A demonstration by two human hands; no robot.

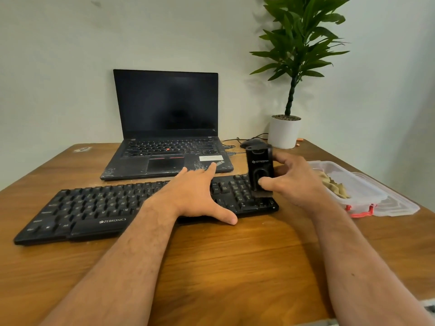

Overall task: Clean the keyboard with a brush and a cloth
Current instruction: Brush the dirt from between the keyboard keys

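Note:
A black Zebronics keyboard lies across the wooden table. My left hand rests flat on its right-middle part, fingers straight and thumb at the front edge. My right hand grips a black brush upright, thumb on its front, bristles down on the number pad at the keyboard's right end. A tan cloth lies in a clear plastic box to the right.
An open black laptop stands behind the keyboard. A mouse with cables and a white potted plant sit at the back right. The box's lid lies beside the box near the table's right edge.

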